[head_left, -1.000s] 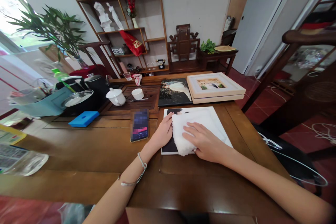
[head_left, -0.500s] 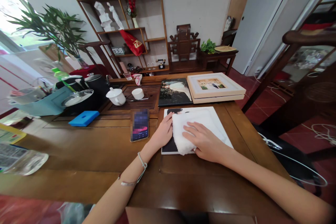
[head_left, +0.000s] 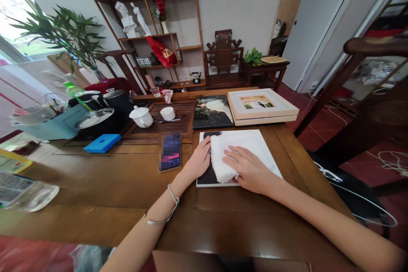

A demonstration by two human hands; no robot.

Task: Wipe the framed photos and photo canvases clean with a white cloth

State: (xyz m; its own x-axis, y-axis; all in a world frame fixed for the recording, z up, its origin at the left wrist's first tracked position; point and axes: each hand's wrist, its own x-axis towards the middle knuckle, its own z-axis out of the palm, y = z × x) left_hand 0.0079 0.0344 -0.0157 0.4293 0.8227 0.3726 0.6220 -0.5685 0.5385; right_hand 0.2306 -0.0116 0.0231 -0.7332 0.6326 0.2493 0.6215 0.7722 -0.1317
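Observation:
A flat photo print (head_left: 255, 146) with a white border lies on the wooden table (head_left: 127, 182) in front of me. A white cloth (head_left: 219, 159) rests on its left half. My right hand (head_left: 247, 168) lies flat on the cloth with fingers stretched out, pressing it onto the print. My left hand (head_left: 198, 162) sits at the print's left edge, fingers curled against the edge and holding it steady. A thin bracelet circles my left wrist.
A phone (head_left: 170, 151) lies just left of my left hand. Behind the print are a dark photo (head_left: 212, 111) and stacked white frames (head_left: 261, 106). A tea tray with teapot (head_left: 140, 117) and cup (head_left: 167, 113), a blue box (head_left: 102, 143) and kettles stand at left.
My right hand and the cloth have slid slightly away from me along the print. My left hand stays at the print's edge.

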